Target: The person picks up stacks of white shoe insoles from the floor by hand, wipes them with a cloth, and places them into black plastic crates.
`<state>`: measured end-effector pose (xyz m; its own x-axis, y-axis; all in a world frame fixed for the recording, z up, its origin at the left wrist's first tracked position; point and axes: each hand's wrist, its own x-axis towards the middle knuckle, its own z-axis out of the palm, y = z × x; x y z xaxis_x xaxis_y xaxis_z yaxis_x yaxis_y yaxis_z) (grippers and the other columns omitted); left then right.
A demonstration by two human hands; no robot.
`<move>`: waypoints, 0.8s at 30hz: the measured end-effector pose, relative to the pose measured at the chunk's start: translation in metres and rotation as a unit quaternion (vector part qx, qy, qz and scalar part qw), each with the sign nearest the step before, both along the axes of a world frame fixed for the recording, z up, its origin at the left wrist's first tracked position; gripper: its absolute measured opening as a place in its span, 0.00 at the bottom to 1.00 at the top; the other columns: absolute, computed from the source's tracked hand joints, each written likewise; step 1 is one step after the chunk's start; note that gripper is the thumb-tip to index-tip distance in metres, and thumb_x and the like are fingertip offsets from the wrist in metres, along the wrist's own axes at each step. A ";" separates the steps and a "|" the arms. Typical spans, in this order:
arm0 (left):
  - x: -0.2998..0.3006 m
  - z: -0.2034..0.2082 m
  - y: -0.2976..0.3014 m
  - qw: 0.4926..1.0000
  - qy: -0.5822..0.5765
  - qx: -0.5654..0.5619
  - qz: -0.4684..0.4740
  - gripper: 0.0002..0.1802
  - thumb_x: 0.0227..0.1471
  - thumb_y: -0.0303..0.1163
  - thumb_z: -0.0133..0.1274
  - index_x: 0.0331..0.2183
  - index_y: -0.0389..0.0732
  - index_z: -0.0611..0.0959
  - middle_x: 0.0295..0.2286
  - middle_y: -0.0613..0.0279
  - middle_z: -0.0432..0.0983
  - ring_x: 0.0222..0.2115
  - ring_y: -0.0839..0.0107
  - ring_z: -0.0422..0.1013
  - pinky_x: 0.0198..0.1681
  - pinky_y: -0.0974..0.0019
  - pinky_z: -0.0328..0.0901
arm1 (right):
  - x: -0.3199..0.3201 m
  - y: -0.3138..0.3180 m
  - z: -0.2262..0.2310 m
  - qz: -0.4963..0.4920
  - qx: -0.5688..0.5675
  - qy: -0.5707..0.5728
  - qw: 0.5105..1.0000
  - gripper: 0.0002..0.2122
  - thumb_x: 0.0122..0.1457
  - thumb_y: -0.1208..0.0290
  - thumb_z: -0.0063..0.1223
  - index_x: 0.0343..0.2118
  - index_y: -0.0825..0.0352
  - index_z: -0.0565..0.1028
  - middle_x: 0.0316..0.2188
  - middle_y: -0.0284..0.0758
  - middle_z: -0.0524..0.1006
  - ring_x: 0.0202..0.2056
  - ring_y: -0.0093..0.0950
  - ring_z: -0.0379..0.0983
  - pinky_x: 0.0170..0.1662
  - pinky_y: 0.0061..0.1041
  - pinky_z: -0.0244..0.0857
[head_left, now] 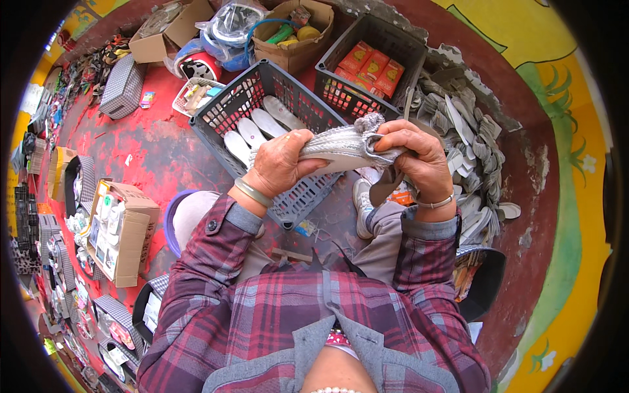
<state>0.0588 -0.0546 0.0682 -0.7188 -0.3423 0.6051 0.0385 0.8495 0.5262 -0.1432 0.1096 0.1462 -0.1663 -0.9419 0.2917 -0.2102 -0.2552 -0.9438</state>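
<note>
Between my two hands is a bent, layered bundle of grey-white insoles [344,145], with ragged, fuzzy edges and a smooth pale underside. My left hand [280,162] grips its left end, with the thumb stretched along the lower side. At the other end, my right hand [419,156] curls its fingers over the top and into the fold. Just beyond and below the bundle sits a dark plastic crate [226,124]. Several pale insoles [265,123] lie side by side in it. Part of the crate is hidden behind my hands and the bundle.
Another dark crate [324,78] with red boxes [373,69] stands behind. Grey insoles and scraps form a heap [458,121] along the wall at right. At left is an open cardboard box [134,239]. Bagged goods and a carton [291,56] line the back.
</note>
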 end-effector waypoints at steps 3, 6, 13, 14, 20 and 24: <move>0.002 -0.004 0.004 0.991 0.031 0.129 0.013 0.22 0.45 0.41 0.60 0.38 0.40 0.72 0.25 0.57 0.73 0.26 0.62 0.73 0.29 0.65 0.67 | -0.001 0.000 0.000 0.003 0.011 0.023 1.000 0.16 0.38 0.91 0.46 0.32 0.69 0.77 0.35 0.34 0.73 0.39 0.26 0.70 0.43 0.21 0.64; 0.001 0.002 0.004 0.944 0.101 0.311 0.040 0.18 0.55 0.43 0.50 0.39 0.39 0.72 0.21 0.67 0.71 0.24 0.80 0.68 0.28 0.74 0.64 | -0.008 -0.004 -0.015 0.042 0.070 0.194 0.978 0.14 0.36 0.89 0.43 0.28 0.70 0.75 0.32 0.36 0.74 0.38 0.28 0.70 0.42 0.23 0.63; -0.004 0.000 -0.001 0.898 0.119 0.417 -0.077 0.21 0.55 0.48 0.48 0.39 0.39 0.72 0.25 0.72 0.68 0.24 0.85 0.63 0.28 0.80 0.60 | 0.004 -0.008 0.020 -0.241 -0.113 -0.007 0.964 0.11 0.52 0.87 0.41 0.36 0.71 0.74 0.41 0.36 0.72 0.42 0.24 0.69 0.45 0.21 0.64; -0.004 -0.001 0.001 0.897 0.099 0.421 -0.087 0.20 0.56 0.48 0.48 0.39 0.39 0.72 0.25 0.72 0.68 0.24 0.85 0.63 0.28 0.80 0.60 | 0.008 -0.012 0.025 -0.244 -0.141 -0.007 0.959 0.12 0.51 0.87 0.43 0.37 0.70 0.75 0.42 0.38 0.72 0.45 0.26 0.69 0.48 0.23 0.62; -0.010 -0.011 0.006 0.896 0.086 0.430 -0.075 0.19 0.57 0.47 0.46 0.35 0.39 0.72 0.23 0.72 0.67 0.24 0.85 0.61 0.28 0.80 0.58 | 0.045 -0.044 0.011 -0.184 -0.150 0.161 0.958 0.15 0.48 0.86 0.46 0.40 0.69 0.75 0.43 0.41 0.74 0.47 0.35 0.69 0.52 0.27 0.59; -0.020 -0.009 0.009 0.860 0.127 0.492 -0.038 0.21 0.58 0.49 0.42 0.33 0.39 0.72 0.24 0.73 0.65 0.27 0.85 0.61 0.30 0.80 0.57 | 0.063 -0.055 -0.021 -0.253 -0.184 0.157 0.937 0.17 0.48 0.86 0.48 0.42 0.68 0.75 0.44 0.41 0.73 0.47 0.35 0.69 0.52 0.28 0.60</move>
<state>0.0393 -0.0457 0.0590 -0.6488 -0.7368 0.1900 0.2943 -0.0126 0.9556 -0.0805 0.0541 0.1254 -0.4161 -0.5914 0.6908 -0.6445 -0.3441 -0.6828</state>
